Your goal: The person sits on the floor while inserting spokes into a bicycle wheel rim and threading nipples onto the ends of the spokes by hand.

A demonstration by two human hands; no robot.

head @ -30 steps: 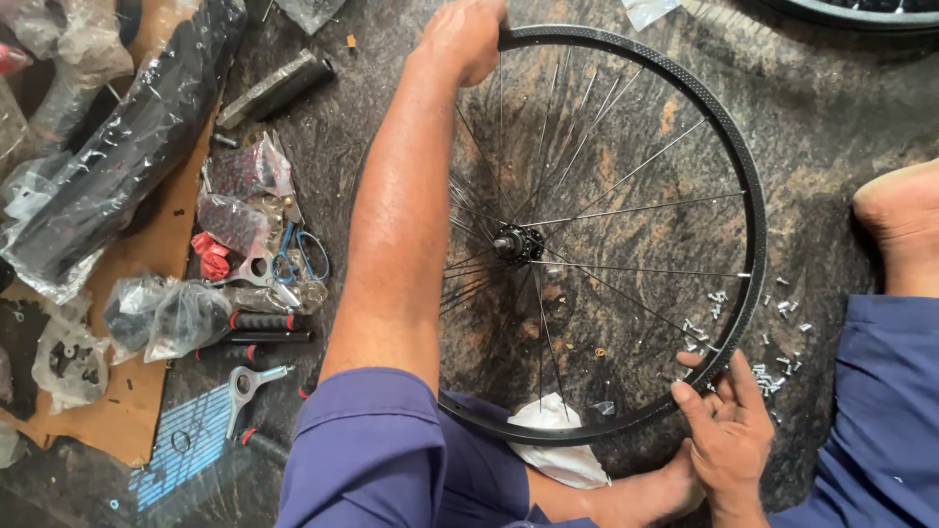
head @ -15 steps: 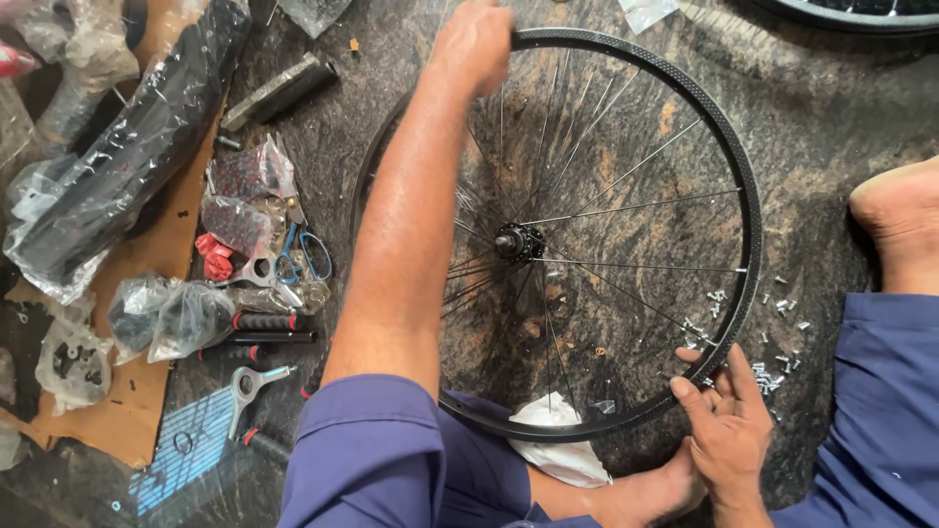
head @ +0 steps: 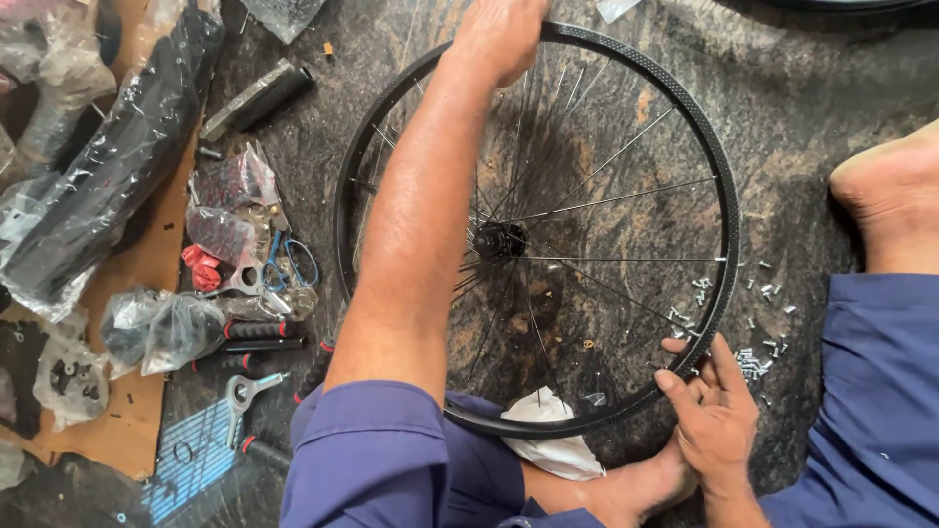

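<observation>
**Wheel on the floor, 2 hands on the rim**

Little has moved since the earlier frames: the left hand (head: 504,34) has slid a touch along the far edge of the rim (head: 719,186), and the right hand (head: 714,416) stays at the near edge.

The wheel (head: 587,210) lies flat on the dark stone floor (head: 802,108) between the person's legs, spanning from 1 hand to the other. Judging by the look of it, the spokes (head: 626,200) are laced from hub (head: 499,240) to rim, while no tyre is on the rim. Loose nipples (head: 758,362) lie scattered just outside the right hand, so the build looks well along but not finished; I cannot tell how many spokes are tight.

Left hand: folded over the far rim from above, fingers curled down around it, pressing on it. Right hand: fingers drawn together at the near rim, seemingly pinching at a spoke end; whether a small part sits between the fingertips is too small to tell.

Below the wheel, near the right wrist, lies a white rag (head: 553,440). Well to the left of the left arm sit bagged parts (head: 156,328), scissors (head: 289,259), a spanner (head: 245,391) and cardboard (head: 147,274).
</observation>
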